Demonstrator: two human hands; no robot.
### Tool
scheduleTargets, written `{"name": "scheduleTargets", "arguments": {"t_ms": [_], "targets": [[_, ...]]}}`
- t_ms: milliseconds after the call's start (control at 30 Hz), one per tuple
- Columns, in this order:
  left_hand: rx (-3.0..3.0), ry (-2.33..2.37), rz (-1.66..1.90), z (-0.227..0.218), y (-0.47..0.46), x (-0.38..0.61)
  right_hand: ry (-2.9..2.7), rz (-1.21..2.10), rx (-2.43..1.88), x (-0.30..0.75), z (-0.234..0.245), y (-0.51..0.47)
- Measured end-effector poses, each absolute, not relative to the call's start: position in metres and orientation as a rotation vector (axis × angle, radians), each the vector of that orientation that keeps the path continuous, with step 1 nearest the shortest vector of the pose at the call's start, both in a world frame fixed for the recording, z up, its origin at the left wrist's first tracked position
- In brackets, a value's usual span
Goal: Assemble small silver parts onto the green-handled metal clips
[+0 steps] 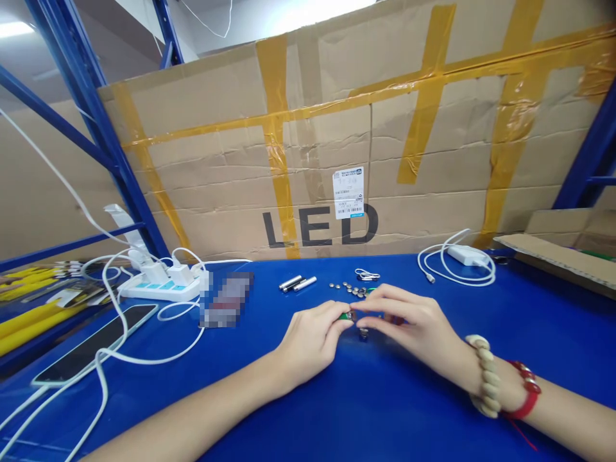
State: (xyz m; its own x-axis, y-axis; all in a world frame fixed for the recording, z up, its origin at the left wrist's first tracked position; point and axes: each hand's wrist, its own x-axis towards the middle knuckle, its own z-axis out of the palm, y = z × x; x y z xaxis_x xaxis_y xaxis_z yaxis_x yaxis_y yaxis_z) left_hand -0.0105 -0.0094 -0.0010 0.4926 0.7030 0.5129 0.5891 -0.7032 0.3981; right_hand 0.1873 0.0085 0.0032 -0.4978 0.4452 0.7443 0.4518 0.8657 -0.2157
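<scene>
Head view: metal tubes [306, 283], three; small green piece [345, 316], one, pinched by left hand [309, 332], just beside right hand [423, 324], itself narrowed, any hold unclear.

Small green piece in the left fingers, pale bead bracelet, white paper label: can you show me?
Small green piece [344, 316]: head view, on its exposed side.
Pale bead bracelet [489, 389]: head view, on one bead.
White paper label [349, 192]: head view, on its middle.

Blue desk [341, 414]: one. Near far edge: silver-and-black metal tubes [305, 283], three; small round silver discs [338, 285], six or more, overlap hides exact count; looped white cord [367, 271], one. Far left corner: white plastic power strip [139, 292], one. Far right corner: white rectangular power adapter [464, 255], one.
</scene>
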Motion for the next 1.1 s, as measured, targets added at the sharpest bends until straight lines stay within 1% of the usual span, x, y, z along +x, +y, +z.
{"name": "scheduleTargets", "arguments": {"t_ms": [100, 167, 333, 467, 667, 733, 933, 1100], "targets": [[2.555, 1.123, 0.952, -0.0005, -0.01, -0.009, -2.178, -0.231, -0.556, 0.1881, 0.0028, 0.0071], [2.555, 1.119, 0.938, 0.0001, -0.01, -0.0085, -2.175, -0.318, -0.535, 0.1886, 0.0044, 0.006], [2.582, 1.094, 0.884, 0.003, -0.0113, -0.0091, -2.161, -0.36, -0.535, 0.1902, 0.0084, 0.0041], [2.573, 0.993, 0.825, 0.0038, -0.0121, -0.0102, -2.187, -0.226, -0.542, 0.1896, 0.0059, 0.0049], [2.536, 1.032, 0.692, 0.0008, -0.0109, -0.0106, -2.173, 0.202, -0.608, 0.1863, 0.0003, 0.0085], [2.538, 1.027, 0.666, 0.0006, -0.0105, -0.0103, -2.164, 0.288, -0.622, 0.1862, -0.0004, 0.0094], [2.513, 1.025, 0.594, 0.0041, -0.0117, -0.0108, -2.117, 0.377, -0.563, 0.1836, 0.0019, 0.0093], [2.428, 0.989, 0.702, 0.0045, -0.0121, -0.0109, -2.054, 0.462, -0.64, 0.1808, 0.0057, 0.0111]]}}
